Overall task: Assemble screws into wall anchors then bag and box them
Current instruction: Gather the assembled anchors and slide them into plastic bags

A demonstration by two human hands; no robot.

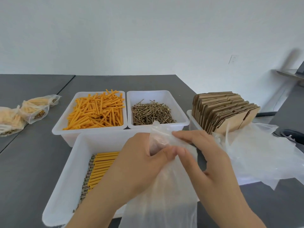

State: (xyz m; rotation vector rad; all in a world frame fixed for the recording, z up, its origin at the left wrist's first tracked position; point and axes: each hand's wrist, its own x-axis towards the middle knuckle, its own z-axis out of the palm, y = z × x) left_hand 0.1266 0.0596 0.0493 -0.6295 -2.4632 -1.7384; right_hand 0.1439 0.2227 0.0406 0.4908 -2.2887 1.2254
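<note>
A plain white wall [148, 30] carrying a blank socket plate [233, 59] stood behind the dark grey table [32, 162], and I could read no brand or writing anywhere. On the table sat white tubs: orange wall anchors [97, 111], loose screws [152, 112], flat cardboard boxes [225, 111], and nearest, a tub [69, 178] of assembled anchors [100, 167], with filled bags [29, 109] off left. Over that near tub the left hand [139, 167] and right hand [202, 155] each pinched the mouth of a clear plastic bag [172, 195].

bag [172, 195] bottom past frame edge
</note>
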